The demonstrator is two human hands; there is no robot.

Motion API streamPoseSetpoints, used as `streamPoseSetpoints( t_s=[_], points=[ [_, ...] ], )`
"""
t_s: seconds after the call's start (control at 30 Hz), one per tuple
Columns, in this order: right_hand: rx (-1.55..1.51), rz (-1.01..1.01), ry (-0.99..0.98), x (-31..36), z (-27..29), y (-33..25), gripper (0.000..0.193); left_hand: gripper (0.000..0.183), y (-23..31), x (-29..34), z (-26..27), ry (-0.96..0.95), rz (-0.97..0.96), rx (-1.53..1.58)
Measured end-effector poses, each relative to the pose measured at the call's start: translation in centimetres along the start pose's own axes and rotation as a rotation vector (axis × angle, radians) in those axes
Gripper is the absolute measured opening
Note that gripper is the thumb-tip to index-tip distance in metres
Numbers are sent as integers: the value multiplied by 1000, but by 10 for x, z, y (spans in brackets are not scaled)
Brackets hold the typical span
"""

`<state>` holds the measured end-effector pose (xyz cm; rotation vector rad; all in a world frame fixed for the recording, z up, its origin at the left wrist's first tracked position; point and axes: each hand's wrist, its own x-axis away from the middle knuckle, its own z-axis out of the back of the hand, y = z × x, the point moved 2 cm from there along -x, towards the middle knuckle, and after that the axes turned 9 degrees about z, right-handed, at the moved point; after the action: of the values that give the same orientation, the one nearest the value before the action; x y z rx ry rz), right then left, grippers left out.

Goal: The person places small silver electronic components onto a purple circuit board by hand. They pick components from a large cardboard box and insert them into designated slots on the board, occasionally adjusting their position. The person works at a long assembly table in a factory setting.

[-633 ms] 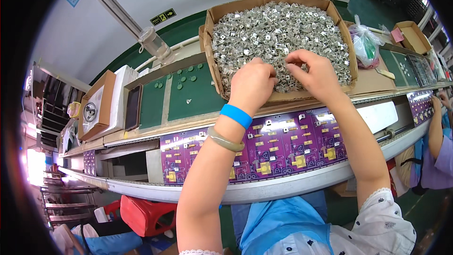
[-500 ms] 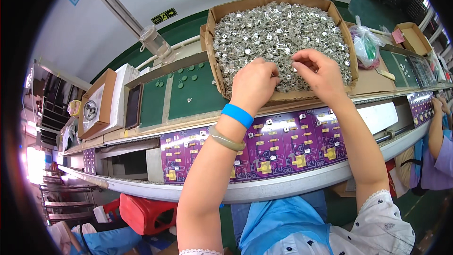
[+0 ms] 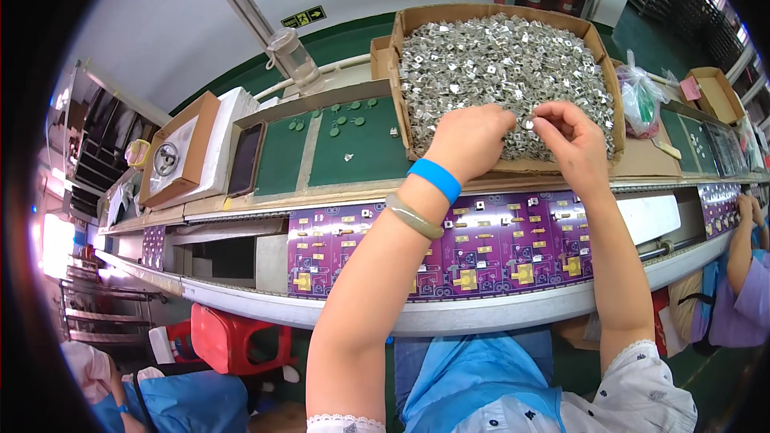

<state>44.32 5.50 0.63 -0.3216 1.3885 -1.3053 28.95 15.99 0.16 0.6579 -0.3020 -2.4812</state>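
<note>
A wide cardboard carton (image 3: pixel 497 10) is heaped with small silvery metal parts (image 3: pixel 481 56). Both hands are over its near side. My right hand (image 3: pixel 579 144) pinches one small shiny metal part (image 3: pixel 529 123) between thumb and fingertips. Beside it, my left hand (image 3: pixel 472 140) has its fingers curled together at the heap, and what they hold is hidden. Below my forearms lies a row of purple circuit boards (image 3: pixel 501 244) carrying gold, white and metal pieces.
On a green mat (image 3: pixel 321 168) left of the carton lie several green discs (image 3: pixel 358 121) and a loose metal part (image 3: pixel 348 158). Behind stands a clear bottle (image 3: pixel 295 60). At right are a plastic bag (image 3: pixel 639 100) and a co-worker's hands (image 3: pixel 747 208). A red stool (image 3: pixel 220 337) stands lower left.
The scene has shifted slightly right in view. My right thumb and fingers have come together on a small metal part. At lower left, a seated person shows more fully.
</note>
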Motion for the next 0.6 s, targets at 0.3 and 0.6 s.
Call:
streamPoseSetpoints(
  t_s=[0.3,0.6],
  points=[
    [-206,-77,13,10,-4,4,16,19,-11,4,20,17,190,381],
    [-353,-73,-99,19,-50,-36,17,24,-43,25,42,14,526,857]
  ],
)
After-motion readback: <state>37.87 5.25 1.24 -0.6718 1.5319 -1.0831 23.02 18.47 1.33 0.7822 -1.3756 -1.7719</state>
